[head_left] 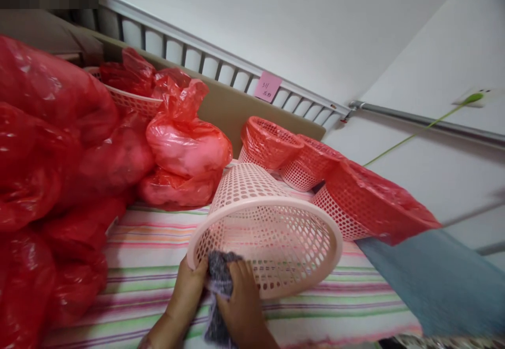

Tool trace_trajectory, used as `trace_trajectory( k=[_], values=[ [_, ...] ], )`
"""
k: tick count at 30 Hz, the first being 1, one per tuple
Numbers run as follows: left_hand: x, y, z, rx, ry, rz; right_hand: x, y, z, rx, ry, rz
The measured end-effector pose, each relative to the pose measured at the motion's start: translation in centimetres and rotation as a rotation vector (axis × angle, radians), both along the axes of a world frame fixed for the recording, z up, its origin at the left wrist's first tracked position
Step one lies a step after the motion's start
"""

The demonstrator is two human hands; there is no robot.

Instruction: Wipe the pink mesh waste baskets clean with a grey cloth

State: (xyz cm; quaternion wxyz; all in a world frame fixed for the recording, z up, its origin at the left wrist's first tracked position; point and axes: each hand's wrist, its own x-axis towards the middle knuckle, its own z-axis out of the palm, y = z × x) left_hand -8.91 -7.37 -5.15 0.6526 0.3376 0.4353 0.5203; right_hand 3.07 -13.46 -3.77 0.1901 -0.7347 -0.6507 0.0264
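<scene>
A pale pink perforated wastebasket (pixel 252 181) lies tipped on its side, its wide mouth facing me. My left hand (pixel 193 275) grips the rim at the lower left, fingers closed around it. In my right hand (pixel 242 291) is a bunched grey cloth (pixel 221 270), pressed against the inside of the rim beside my left hand. Part of the cloth hangs down below. The fingertips of my left hand are partly hidden by the rim and cloth.
Red plastic bags (pixel 71 154) pile up on the left, with a tied one (pixel 185 144) near the basket. Several bag-lined wastebaskets (pixel 272 141) stand behind and to the right. Striped fabric (pixel 158 244) covers the surface; a blue cloth (pixel 426 286) lies right. A slatted rail (pixel 221 73) runs behind.
</scene>
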Motion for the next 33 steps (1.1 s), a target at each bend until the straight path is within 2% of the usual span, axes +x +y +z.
trace_trajectory(
  k=[1,3,5,7,10,12,15,18,22,25,28,33],
  values=[
    [0.0,-0.1,0.0,-0.003,-0.007,-0.006,-0.1,-0.7,0.0,-0.003,0.015,0.012],
    [0.0,-0.2,0.1,-0.01,-0.035,-0.03,0.1,0.2,0.5,-0.014,0.029,-0.024],
    [0.0,-0.3,0.3,-0.02,-0.045,-0.046,0.7,3.5,1.3,-0.018,0.006,-0.12],
    [0.1,-0.4,0.5,-0.034,-0.022,-0.036,1.6,7.9,2.0,-0.007,-0.048,-0.186],
    [0.3,-0.5,0.6,-0.053,0.009,-0.022,3.0,13.9,2.2,0.011,-0.067,-0.208],
    [0.5,-0.6,0.7,-0.059,0.003,-0.035,3.9,16.6,1.8,0.024,-0.052,-0.208],
    [0.4,-0.5,1.1,-0.045,-0.009,-0.063,5.0,18.5,1.2,0.047,-0.038,-0.209],
    [-0.3,0.0,1.7,-0.033,0.034,-0.062,5.7,19.1,0.9,0.051,-0.033,-0.216],
    [-1.1,0.9,2.1,-0.033,0.064,-0.015,5.9,18.6,1.0,0.039,-0.044,-0.208],
    [-1.0,1.3,1.6,-0.011,0.025,-0.002,4.8,16.7,1.6,0.032,-0.062,-0.181],
    [-0.8,1.3,0.8,-0.016,0.033,0.003,3.0,12.5,1.9,0.03,-0.077,-0.145],
    [-1.0,0.8,0.1,-0.039,-0.031,-0.026,0.8,2.3,0.8,-0.002,0.004,-0.02]
  ],
)
